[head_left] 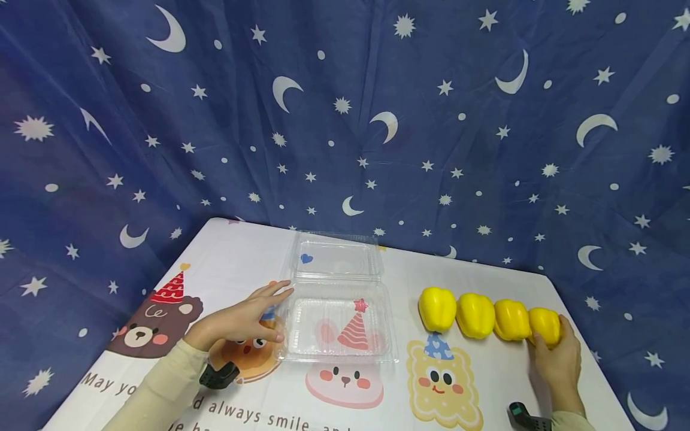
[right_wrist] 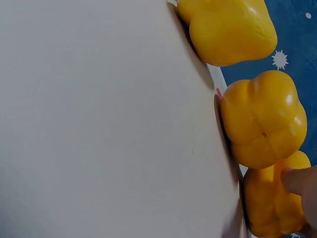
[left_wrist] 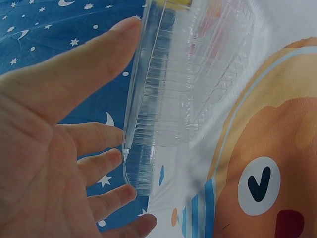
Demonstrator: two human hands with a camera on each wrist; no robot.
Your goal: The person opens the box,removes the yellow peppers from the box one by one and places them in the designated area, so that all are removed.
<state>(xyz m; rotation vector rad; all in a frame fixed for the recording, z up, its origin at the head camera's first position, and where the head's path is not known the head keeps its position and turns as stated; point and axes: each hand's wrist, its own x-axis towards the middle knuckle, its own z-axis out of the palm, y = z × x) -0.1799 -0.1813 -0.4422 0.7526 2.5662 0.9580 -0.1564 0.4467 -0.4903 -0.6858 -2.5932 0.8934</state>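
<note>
An unlidded clear plastic clamshell box (head_left: 339, 353) lies with its lid (head_left: 339, 258) folded back toward the curtain. At its left side is my left hand (head_left: 245, 317), fingers spread and fairly straight; in the left wrist view the fingertips come right up to the box's ribbed wall (left_wrist: 163, 99). Several yellow bell peppers stand in a row on the right. My right hand (head_left: 562, 362) grips the rightmost bell pepper (head_left: 544, 325), thumb on its near left side and fingers around its right. In the right wrist view the thumb (right_wrist: 299, 181) presses on that pepper (right_wrist: 270, 203).
The other yellow bell peppers (head_left: 475, 316) sit close together to the left of the held one. A white cloth printed with cartoon faces (head_left: 442, 383) covers the table. Behind hangs a blue curtain (head_left: 345, 179) with moons and stars.
</note>
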